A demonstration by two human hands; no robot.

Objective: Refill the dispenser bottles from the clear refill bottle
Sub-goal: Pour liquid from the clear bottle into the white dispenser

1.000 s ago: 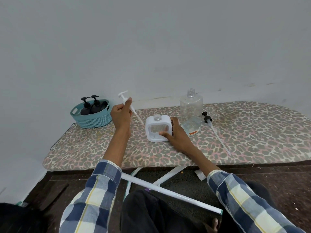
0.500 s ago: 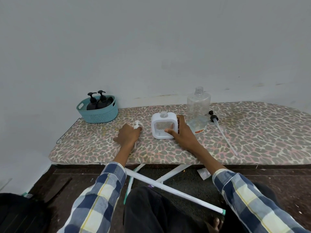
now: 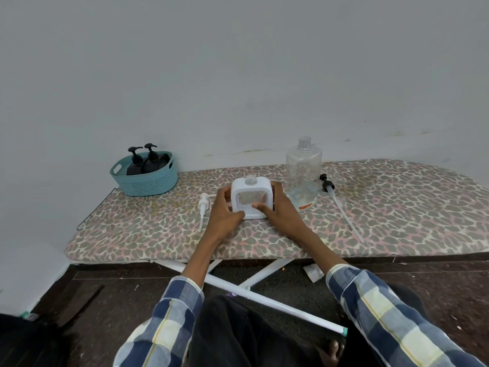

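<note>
Since half a second ago the left hand (image 3: 225, 211) is no longer resting on the white pump head with its long tube (image 3: 203, 210); that pump is now lying alone on the leopard-patterned ironing board cover (image 3: 397, 207), just left of the hand, and the hand is closing on the dispenser.

From the head camera, both hands are now gripping the white square dispenser bottle with a clear window (image 3: 251, 200). It is standing upright near the middle of the board, a little toward the far edge, with its neck open. The left hand is curling round its left side with the thumb at the lower front corner. The right hand (image 3: 280, 211) is holding the right side, fingers going behind and the thumb lying across the window. Both forearms are reaching forward from checked sleeves.

Just right of the dispenser, the tall clear plastic refill bottle (image 3: 303, 168) is standing uncapped, with only little liquid at the bottom, as far as I can judge. A black pump with a long clear tube (image 3: 330, 190) is lying to its right. At the far left corner a teal woven basket (image 3: 144, 178) is holding two dark pump bottles (image 3: 144, 161).

I am thinking the risk is this: the refill bottle is light and close to the right wrist, so a careless move could be knocking it over, and pouring into such a narrow neck could be spilling on the cloth.
</note>
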